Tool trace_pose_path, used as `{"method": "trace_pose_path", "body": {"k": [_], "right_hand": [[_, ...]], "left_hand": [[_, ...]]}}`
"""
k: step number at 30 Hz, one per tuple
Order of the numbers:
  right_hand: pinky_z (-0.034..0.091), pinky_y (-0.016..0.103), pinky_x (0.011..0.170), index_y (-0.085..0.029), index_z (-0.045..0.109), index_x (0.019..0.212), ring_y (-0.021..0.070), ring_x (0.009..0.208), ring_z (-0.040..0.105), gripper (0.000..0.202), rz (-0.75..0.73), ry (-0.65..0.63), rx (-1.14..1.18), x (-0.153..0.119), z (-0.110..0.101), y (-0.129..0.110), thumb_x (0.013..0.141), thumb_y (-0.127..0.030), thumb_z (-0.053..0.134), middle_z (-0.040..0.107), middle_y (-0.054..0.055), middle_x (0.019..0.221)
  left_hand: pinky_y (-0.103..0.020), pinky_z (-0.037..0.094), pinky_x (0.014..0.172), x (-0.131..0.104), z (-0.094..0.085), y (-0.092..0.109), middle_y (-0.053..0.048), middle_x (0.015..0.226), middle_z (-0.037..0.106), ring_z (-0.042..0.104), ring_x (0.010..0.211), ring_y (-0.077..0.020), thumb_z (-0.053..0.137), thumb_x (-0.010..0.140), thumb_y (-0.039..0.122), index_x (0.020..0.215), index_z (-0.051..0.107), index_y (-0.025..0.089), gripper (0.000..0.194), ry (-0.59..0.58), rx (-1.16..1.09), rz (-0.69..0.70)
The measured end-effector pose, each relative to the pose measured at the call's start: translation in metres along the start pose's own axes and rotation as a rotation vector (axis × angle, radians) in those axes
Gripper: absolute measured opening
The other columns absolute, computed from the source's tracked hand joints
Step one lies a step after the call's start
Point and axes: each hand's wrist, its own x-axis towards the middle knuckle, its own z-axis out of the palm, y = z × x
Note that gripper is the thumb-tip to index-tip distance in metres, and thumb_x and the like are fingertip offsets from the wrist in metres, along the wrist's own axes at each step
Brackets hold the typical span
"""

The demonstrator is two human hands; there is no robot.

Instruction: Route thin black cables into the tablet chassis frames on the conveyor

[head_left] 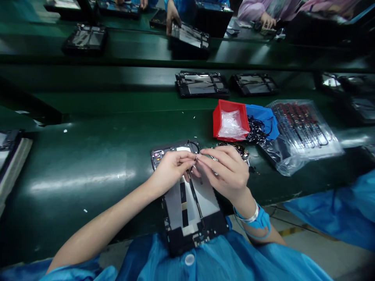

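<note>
An opened tablet-like device (pixel 206 197) lies in front of me, its lower end at the table edge against my blue smock. Inside it show grey battery panels and dark ribbon strips. Over its upper part, my left hand (pixel 172 168) pinches a small dark piece, too small to name. My right hand (pixel 227 168) meets it there, thumb and fingertips closed at the same piece. A blue band circles my right wrist. Just beyond the right hand lies a pile of small dark parts (pixel 237 150), partly covered by the fingers.
A red bin (pixel 216 119) holds clear plastic bags; beside it a blue bin (pixel 272 123) holds black cables. Further right lies a clear tray (pixel 313 132) of flex strips. Opened devices (pixel 202 84) rest on the green surface beyond. Across, a co-worker's hand (pixel 172 17) holds another device.
</note>
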Motion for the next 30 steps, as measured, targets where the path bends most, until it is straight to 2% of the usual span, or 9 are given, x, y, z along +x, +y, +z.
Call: {"method": "trace_pose_path", "body": {"k": [3,8,11,14,16,18,21,24,30], "right_hand": [[0.056,0.034,0.065,-0.015,0.069,0.090,0.0203,0.079,0.062,0.012,-0.014,-0.045,0.008,-0.003,0.002,-0.002,0.080,-0.008,0.066,0.075,0.010,0.087],[0.055,0.032,0.065,-0.018,0.068,0.086,0.0176,0.076,0.062,0.012,-0.003,-0.066,0.024,0.000,0.002,-0.005,0.082,-0.008,0.062,0.074,0.006,0.083],[0.053,0.030,0.064,-0.021,0.067,0.083,0.0158,0.070,0.061,0.014,0.034,0.007,-0.081,0.002,-0.001,0.021,0.084,-0.010,0.060,0.073,0.002,0.075],[0.049,0.033,0.059,-0.022,0.070,0.084,0.0174,0.062,0.060,0.014,0.239,0.137,-0.350,0.002,-0.005,0.063,0.085,-0.014,0.059,0.071,0.002,0.069],[0.049,0.036,0.061,-0.021,0.072,0.091,0.0208,0.069,0.063,0.017,0.327,0.121,-0.431,0.002,-0.005,0.076,0.085,-0.016,0.057,0.073,0.004,0.078],[0.051,0.036,0.066,-0.022,0.071,0.094,0.0207,0.075,0.065,0.017,0.287,0.092,-0.318,0.002,-0.003,0.068,0.084,-0.014,0.059,0.074,0.004,0.084],[0.054,0.032,0.069,-0.021,0.070,0.092,0.0169,0.076,0.065,0.017,0.107,-0.024,0.022,0.002,0.005,0.029,0.086,-0.009,0.059,0.075,0.003,0.085],[0.056,0.032,0.066,-0.018,0.070,0.089,0.0173,0.076,0.063,0.014,0.073,-0.078,0.121,0.000,0.013,-0.001,0.086,-0.010,0.060,0.075,0.006,0.086],[0.055,0.032,0.065,-0.014,0.070,0.089,0.0180,0.074,0.062,0.009,0.065,-0.110,0.079,0.000,0.012,-0.002,0.084,-0.012,0.063,0.075,0.008,0.085]], "left_hand": [[-0.018,0.045,0.042,-0.001,0.000,0.001,-0.002,0.061,0.067,0.055,0.042,-0.0091,0.057,0.082,0.014,0.087,0.071,0.011,0.015,0.035,0.076,-0.013],[-0.015,0.039,0.041,-0.003,0.001,0.006,-0.001,0.058,0.065,0.053,0.042,-0.0067,0.056,0.083,0.012,0.078,0.072,0.013,0.017,0.029,0.232,0.059],[-0.015,0.040,0.038,-0.002,-0.001,0.008,-0.004,0.066,0.068,0.060,0.048,-0.0100,0.057,0.083,0.013,0.081,0.069,0.011,0.013,0.065,0.195,-0.002],[-0.016,0.043,0.037,0.002,-0.002,0.009,-0.007,0.071,0.070,0.065,0.053,-0.0133,0.054,0.085,0.011,0.098,0.065,0.007,0.018,0.130,0.121,-0.055],[-0.017,0.046,0.038,0.003,-0.003,0.008,-0.006,0.071,0.069,0.065,0.054,-0.0136,0.052,0.084,0.007,0.112,0.060,0.004,0.029,0.157,0.104,-0.066],[-0.018,0.047,0.039,0.004,-0.004,0.007,-0.006,0.070,0.068,0.064,0.054,-0.0136,0.051,0.083,0.004,0.124,0.053,0.002,0.041,0.157,0.086,-0.068],[-0.017,0.047,0.039,0.004,-0.004,0.004,-0.004,0.070,0.066,0.063,0.055,-0.0127,0.052,0.082,0.004,0.133,0.048,0.002,0.050,0.122,0.039,-0.026],[-0.017,0.049,0.042,0.003,-0.004,0.001,-0.003,0.074,0.066,0.064,0.059,-0.0127,0.055,0.080,0.005,0.136,0.046,0.005,0.057,0.087,-0.003,0.025],[-0.015,0.048,0.048,-0.001,-0.002,-0.003,-0.005,0.087,0.072,0.063,0.064,-0.0114,0.057,0.076,0.003,0.145,0.040,0.015,0.072,0.069,0.055,0.075]]}}
